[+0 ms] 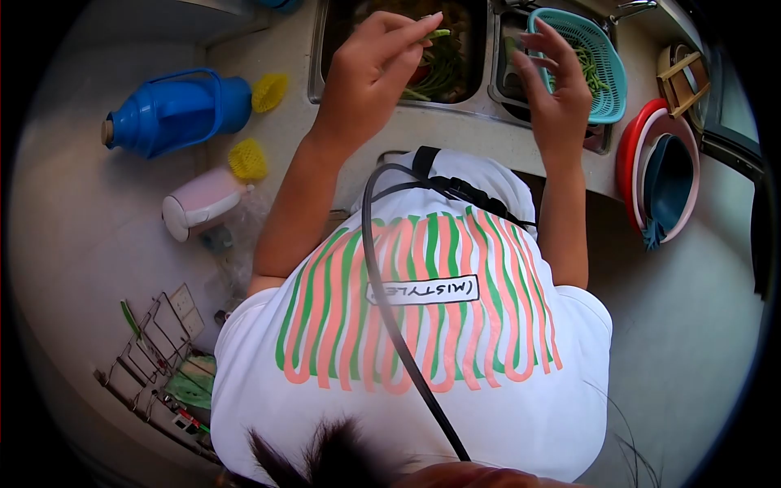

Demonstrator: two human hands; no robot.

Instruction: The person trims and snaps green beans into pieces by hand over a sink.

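Note:
My left hand (376, 61) is closed in a pinch on a green bean (440, 34), above the left sink basin (480, 57). Long green beans (443, 71) lie in that basin, with a bit of something red among them, partly hidden by the hand. To the right, my right hand (561, 85) is raised with thumb and fingers curved and apart. A blurred green piece (511, 49) shows just beside its fingertips; whether they touch it I cannot tell. Behind this hand a turquoise plastic basket (616, 77) holds short bean pieces (587, 69).
A blue thermos flask (163, 114) and two yellow scrubbers (269, 92) are on the left, near a pink-and-white kettle (199, 203). Red, pink and dark blue basins (671, 183) stand stacked at right. A faucet (634, 8) is behind the basket. A wire rack (138, 358) is at lower left.

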